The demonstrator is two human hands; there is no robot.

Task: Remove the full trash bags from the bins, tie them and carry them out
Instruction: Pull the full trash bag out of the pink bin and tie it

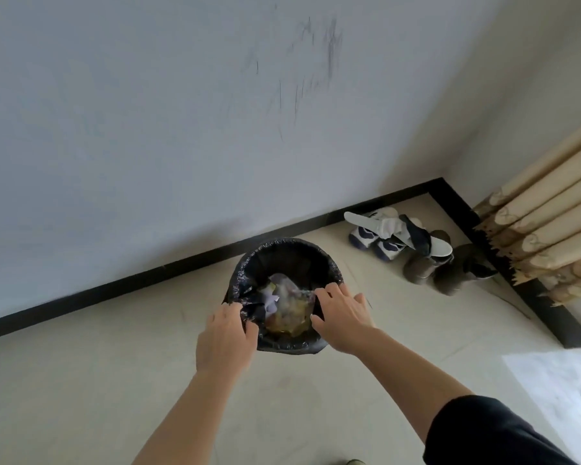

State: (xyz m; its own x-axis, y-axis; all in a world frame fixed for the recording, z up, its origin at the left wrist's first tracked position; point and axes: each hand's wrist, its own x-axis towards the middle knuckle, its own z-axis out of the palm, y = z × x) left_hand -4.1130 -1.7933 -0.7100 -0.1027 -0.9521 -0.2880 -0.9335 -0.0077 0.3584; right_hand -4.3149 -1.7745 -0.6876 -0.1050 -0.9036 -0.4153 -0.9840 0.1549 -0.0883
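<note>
A round bin lined with a black trash bag point(282, 253) stands on the floor near the wall. Crumpled paper and yellowish wrappers point(287, 310) fill its lower part. My left hand point(223, 337) is at the bin's near left rim, and its fingers pinch a fold of the black bag there. My right hand point(341, 317) hovers over the near right rim with fingers spread and fairly straight, the fingertips close to the bag's edge; whether they touch it is unclear.
A white wall with a black skirting board point(148, 273) runs behind the bin. Several shoes point(413, 250) lie in the corner to the right. A beige curtain point(550, 223) hangs at far right. Pale tiled floor point(98, 380) surrounds the bin.
</note>
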